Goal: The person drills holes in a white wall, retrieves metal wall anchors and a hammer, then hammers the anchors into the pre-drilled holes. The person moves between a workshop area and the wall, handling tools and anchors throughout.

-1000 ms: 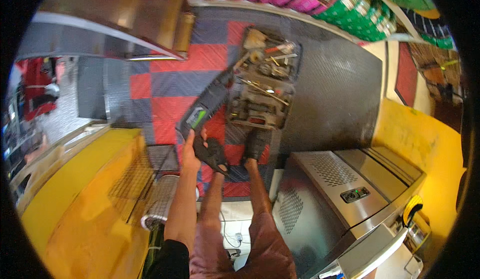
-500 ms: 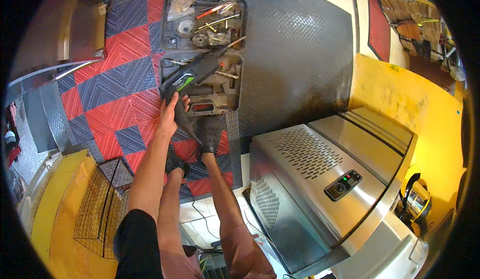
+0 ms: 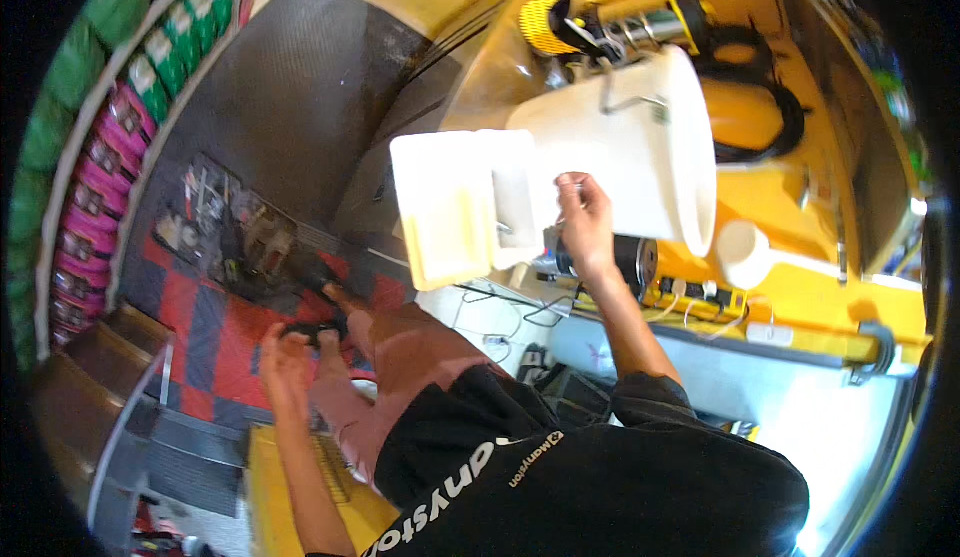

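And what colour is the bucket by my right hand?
The bucket is white, clearest in the head view.

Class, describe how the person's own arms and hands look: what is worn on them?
The person's left hand and right hand are bare, without gloves, and both forearms are uncovered. A short black fabric sleeve covers the right upper arm; it belongs to a black T-shirt with white lettering.

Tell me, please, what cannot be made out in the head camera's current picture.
All in the head view:
Right hand: whether it pinches something small; too blurred to tell.
Dark round thing: its kind; the right forearm covers part.
White bucket: its contents, hidden by its wall.
Tool case: single tools, too small and dim.
Left hand: exact finger pose, blurred.
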### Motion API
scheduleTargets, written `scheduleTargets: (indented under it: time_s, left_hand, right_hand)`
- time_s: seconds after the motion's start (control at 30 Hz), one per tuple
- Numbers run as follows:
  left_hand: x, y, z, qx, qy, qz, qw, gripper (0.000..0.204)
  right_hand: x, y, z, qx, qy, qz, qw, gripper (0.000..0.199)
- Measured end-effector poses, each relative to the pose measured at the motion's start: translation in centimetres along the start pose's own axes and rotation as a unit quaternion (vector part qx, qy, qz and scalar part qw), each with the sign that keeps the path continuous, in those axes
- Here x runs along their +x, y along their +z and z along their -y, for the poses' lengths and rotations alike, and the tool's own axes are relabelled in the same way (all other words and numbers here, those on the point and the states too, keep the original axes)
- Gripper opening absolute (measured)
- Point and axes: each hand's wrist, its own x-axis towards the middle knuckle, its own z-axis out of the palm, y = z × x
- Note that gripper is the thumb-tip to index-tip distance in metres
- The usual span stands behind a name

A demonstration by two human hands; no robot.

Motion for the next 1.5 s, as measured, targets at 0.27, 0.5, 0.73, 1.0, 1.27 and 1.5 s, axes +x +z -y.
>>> scheduleTargets:
  time_s: [0.27, 0.5, 0.73, 1.0, 1.27, 1.5]
  left_hand:
    - [-13.9, 27.7, -4.6, -0.121, -0.154, 0.24, 0.951, 0.069]
    - [-14.1, 26.9, -3.8, -0.151, -0.137, 0.184, 0.962, 0.054]
    - [-17.4, 31.2, -5.7, -0.151, 0.025, 0.179, 0.972, 0.051]
    - [-19.9, 33.5, -3.0, -0.126, 0.167, -0.052, 0.977, 0.045]
    - [-19.8, 33.0, -0.7, -0.047, 0.141, -0.127, 0.981, 0.038]
    - [-13.9, 35.3, -0.4, -0.031, 0.045, 0.008, 0.998, 0.041]
  right_hand:
    - [-19.2, 1.2, 7.6, -0.071, -0.219, 0.26, 0.938, 0.031]
    - [-5.0, -0.7, 1.1, 0.07, -0.12, 0.102, 0.985, 0.02]
    - [4.6, 6.7, -7.7, -0.187, -0.553, 0.248, 0.773, 0.047]
    - [7.7, 9.9, -9.7, -0.248, -0.353, 0.367, 0.824, 0.036]
    - [9.9, 6.5, -8.8, -0.236, -0.373, 0.234, 0.866, 0.027]
    - [6.2, -1.6, -4.4, 0.303, 0.041, 0.423, 0.853, 0.035]
